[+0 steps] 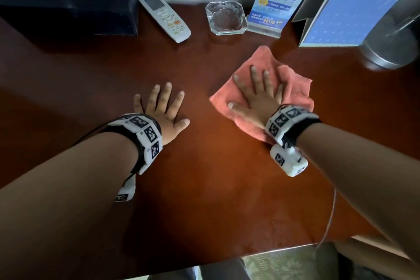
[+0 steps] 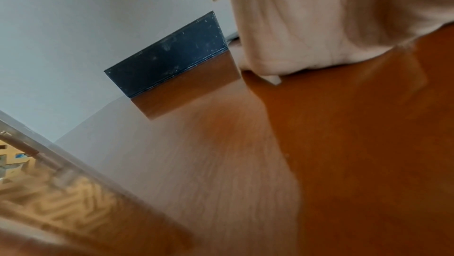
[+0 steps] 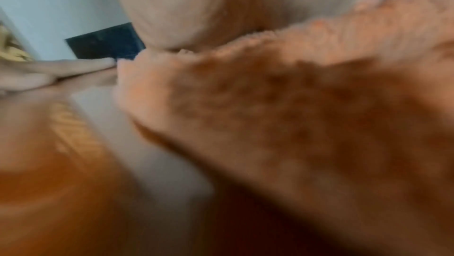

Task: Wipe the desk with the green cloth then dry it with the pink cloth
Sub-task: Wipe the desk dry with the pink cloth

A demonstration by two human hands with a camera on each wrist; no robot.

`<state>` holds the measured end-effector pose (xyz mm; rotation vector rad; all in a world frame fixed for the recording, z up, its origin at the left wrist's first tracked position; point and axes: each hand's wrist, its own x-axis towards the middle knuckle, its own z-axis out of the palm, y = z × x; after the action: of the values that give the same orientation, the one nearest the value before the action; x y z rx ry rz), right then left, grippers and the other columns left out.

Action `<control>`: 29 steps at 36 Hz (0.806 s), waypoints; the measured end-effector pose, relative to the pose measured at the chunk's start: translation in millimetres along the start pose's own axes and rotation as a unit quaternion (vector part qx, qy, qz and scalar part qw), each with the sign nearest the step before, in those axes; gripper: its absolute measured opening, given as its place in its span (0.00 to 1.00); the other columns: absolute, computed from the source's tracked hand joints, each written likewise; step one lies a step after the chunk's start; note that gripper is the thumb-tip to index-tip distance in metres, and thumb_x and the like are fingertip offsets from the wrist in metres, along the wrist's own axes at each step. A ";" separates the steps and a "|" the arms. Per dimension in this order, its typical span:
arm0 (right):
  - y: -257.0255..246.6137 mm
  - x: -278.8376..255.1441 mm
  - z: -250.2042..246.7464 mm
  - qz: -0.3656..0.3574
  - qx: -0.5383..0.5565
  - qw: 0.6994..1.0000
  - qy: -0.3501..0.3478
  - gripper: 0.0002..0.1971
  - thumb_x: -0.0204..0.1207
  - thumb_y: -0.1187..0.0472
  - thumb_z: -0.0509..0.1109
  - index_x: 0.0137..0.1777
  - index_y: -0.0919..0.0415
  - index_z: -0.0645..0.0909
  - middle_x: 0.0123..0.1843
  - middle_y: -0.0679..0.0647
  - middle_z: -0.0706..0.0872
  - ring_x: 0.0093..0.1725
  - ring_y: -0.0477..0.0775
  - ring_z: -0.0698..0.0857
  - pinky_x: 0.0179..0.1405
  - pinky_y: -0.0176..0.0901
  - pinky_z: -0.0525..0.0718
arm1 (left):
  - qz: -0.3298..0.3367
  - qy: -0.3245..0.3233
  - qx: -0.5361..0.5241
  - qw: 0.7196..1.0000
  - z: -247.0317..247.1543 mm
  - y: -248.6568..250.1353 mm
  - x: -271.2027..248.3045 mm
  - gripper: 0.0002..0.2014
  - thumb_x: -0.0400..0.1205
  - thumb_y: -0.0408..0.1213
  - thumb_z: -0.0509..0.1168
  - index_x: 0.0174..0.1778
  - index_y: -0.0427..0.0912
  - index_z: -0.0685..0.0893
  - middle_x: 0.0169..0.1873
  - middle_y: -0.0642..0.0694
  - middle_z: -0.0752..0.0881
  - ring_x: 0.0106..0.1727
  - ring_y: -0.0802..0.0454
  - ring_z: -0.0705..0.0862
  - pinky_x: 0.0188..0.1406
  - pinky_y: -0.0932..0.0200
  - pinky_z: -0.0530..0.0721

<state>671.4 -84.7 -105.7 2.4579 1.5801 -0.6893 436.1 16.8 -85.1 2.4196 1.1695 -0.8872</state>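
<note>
The pink cloth (image 1: 293,88) lies spread on the red-brown desk (image 1: 204,177), right of centre. My right hand (image 1: 256,95) presses flat on it with fingers straight and spread. In the right wrist view the pink cloth (image 3: 294,104) fills the picture under my palm (image 3: 196,7), blurred. My left hand (image 1: 163,109) rests flat on the bare desk to the left of the cloth, fingers spread, holding nothing. The left wrist view shows its palm (image 2: 331,17) on the desk (image 2: 343,143). No green cloth is in view.
A black tissue box (image 1: 68,0) stands at the back left, a white remote (image 1: 164,17) beside it. A glass ashtray (image 1: 226,18), a blue sign stand (image 1: 279,0), a calendar (image 1: 345,11) and a metal lamp base (image 1: 391,50) line the back right. The desk's near edge (image 1: 250,254) runs below.
</note>
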 end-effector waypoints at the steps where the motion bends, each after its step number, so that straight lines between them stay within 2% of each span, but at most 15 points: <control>1: -6.4 -10.3 5.2 -0.012 -0.007 1.000 -0.002 0.42 0.69 0.22 0.48 0.78 0.27 0.30 0.80 0.46 0.20 0.78 0.60 0.21 0.73 0.76 0.29 | 0.000 0.001 -0.002 1.000 0.0 -0.3 0.1 0.33 0.83 0.63 0.38 0.79 0.58 0.28 0.77 0.50 0.23 0.79 0.47 0.26 0.76 0.33 0.34; 5: -32.4 -67.2 25.2 -0.084 -0.041 0.995 -0.045 0.43 0.70 0.23 0.51 0.77 0.28 0.28 0.78 0.47 0.16 0.75 0.60 0.15 0.70 0.81 0.29 | 0.003 0.001 -0.007 1.000 -0.8 -0.1 -0.8 0.33 0.83 0.63 0.38 0.79 0.58 0.29 0.78 0.50 0.23 0.80 0.47 0.26 0.76 0.32 0.35; 12: -60.2 -143.2 65.3 -0.172 -0.074 0.979 -0.079 0.44 0.70 0.23 0.56 0.76 0.24 0.30 0.79 0.45 0.17 0.75 0.59 0.16 0.69 0.79 0.26 | 0.005 -0.004 -0.010 1.000 -1.7 0.0 -1.5 0.33 0.83 0.63 0.37 0.79 0.58 0.27 0.77 0.50 0.22 0.79 0.47 0.25 0.77 0.32 0.35; 16: -60.8 -148.1 66.4 -0.199 -0.073 0.973 -0.090 0.41 0.70 0.24 0.56 0.76 0.23 0.33 0.79 0.42 0.18 0.76 0.56 0.17 0.68 0.75 0.21 | 0.005 0.002 -0.009 1.000 -0.9 -0.2 -1.3 0.34 0.83 0.63 0.37 0.79 0.58 0.27 0.77 0.50 0.22 0.79 0.47 0.25 0.76 0.32 0.34; 19: -43.4 -127.6 56.6 -0.219 -0.108 0.966 -0.081 0.40 0.68 0.21 0.52 0.77 0.22 0.38 0.81 0.40 0.23 0.78 0.53 0.20 0.69 0.71 0.20 | 0.007 0.001 -0.013 1.000 -0.2 -0.5 -0.8 0.34 0.83 0.64 0.37 0.78 0.58 0.27 0.77 0.50 0.22 0.79 0.47 0.25 0.76 0.32 0.34; 21: -24.4 -104.7 47.3 -0.194 -0.125 0.971 -0.062 0.41 0.65 0.20 0.49 0.77 0.23 0.37 0.80 0.38 0.24 0.79 0.53 0.22 0.73 0.71 0.25 | 0.008 0.002 -0.012 1.000 0.4 -1.1 0.1 0.34 0.83 0.64 0.37 0.78 0.59 0.27 0.77 0.50 0.22 0.79 0.47 0.25 0.76 0.32 0.35; 24: 4.6 -68.2 29.9 -0.105 -0.116 0.987 -0.035 0.41 0.63 0.20 0.48 0.73 0.21 0.31 0.82 0.40 0.26 0.80 0.56 0.25 0.74 0.75 0.35 | 0.008 0.000 -0.010 1.000 0.8 -1.5 0.4 0.33 0.83 0.64 0.36 0.78 0.59 0.26 0.77 0.50 0.22 0.79 0.47 0.25 0.76 0.32 0.34; 27: 28.7 -36.7 10.8 -0.020 -0.053 0.998 -0.029 0.42 0.68 0.23 0.54 0.76 0.23 0.32 0.82 0.41 0.26 0.81 0.54 0.25 0.75 0.76 0.35 | 0.007 0.000 -0.010 1.000 0.9 -1.8 0.5 0.33 0.82 0.64 0.35 0.77 0.59 0.25 0.77 0.50 0.22 0.79 0.47 0.25 0.76 0.32 0.34; 29: 37.7 -23.3 -0.6 0.031 -0.013 0.999 -0.016 0.40 0.71 0.25 0.53 0.78 0.25 0.34 0.82 0.40 0.25 0.81 0.54 0.26 0.76 0.73 0.32 | 0.005 0.002 -0.006 1.000 0.5 -1.6 0.1 0.33 0.82 0.65 0.35 0.77 0.59 0.25 0.77 0.50 0.22 0.79 0.47 0.25 0.76 0.32 0.35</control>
<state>697.1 -120.3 -99.6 2.4536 1.4853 -0.6900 434.7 17.6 -85.5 2.4162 1.1615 -0.8693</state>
